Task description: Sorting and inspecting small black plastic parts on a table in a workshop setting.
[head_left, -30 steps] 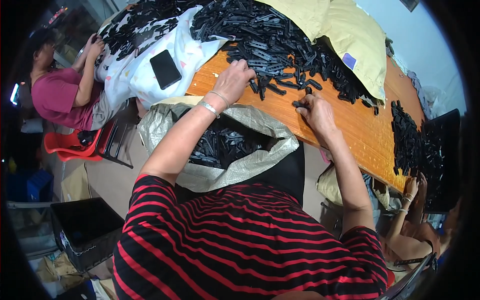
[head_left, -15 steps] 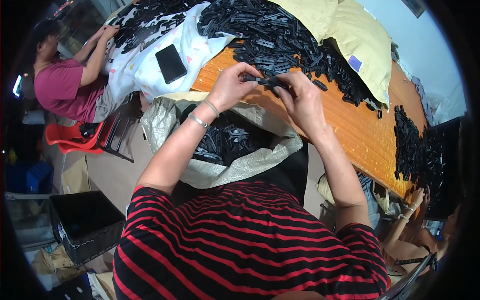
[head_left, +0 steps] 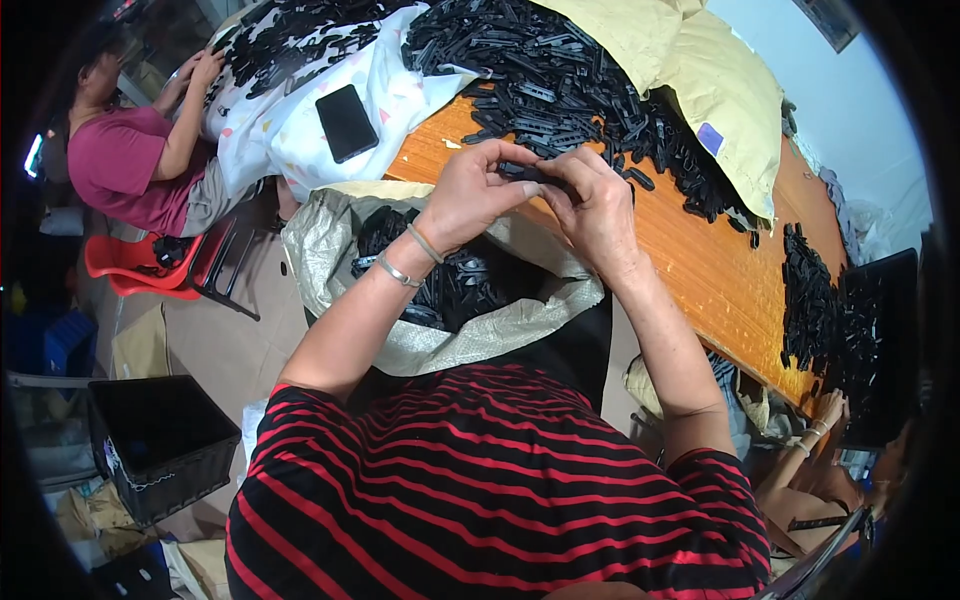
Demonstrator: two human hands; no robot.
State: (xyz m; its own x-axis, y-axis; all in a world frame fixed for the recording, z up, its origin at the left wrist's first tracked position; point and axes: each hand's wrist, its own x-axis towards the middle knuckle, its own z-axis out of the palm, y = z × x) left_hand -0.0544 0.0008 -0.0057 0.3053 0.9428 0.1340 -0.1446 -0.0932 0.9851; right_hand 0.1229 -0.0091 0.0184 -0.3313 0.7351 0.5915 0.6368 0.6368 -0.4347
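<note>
My left hand (head_left: 472, 196) and my right hand (head_left: 602, 208) meet above the near edge of the wooden table (head_left: 670, 235). Between their fingertips they pinch a slim black plastic part (head_left: 518, 173), largely covered by the fingers. Beneath my forearms an open woven sack (head_left: 445, 350) holds many similar black parts (head_left: 468, 290). Just beyond my hands spreads a large heap of long black parts (head_left: 530, 95). A single loose black part (head_left: 641, 179) lies on the wood right of my right hand.
A dark phone (head_left: 346, 124) rests on a patterned white cloth (head_left: 275, 135). Yellowish sacks (head_left: 700, 90) cover part of the heap. At left sits a co-worker (head_left: 125, 165) near a red chair (head_left: 140, 265); another person's hand (head_left: 828, 412) works at right. A black crate (head_left: 165, 490) stands lower left.
My hands have come closer together around the black part, the left moving right, so less of it shows. The co-worker's hands at left have shifted a little.
</note>
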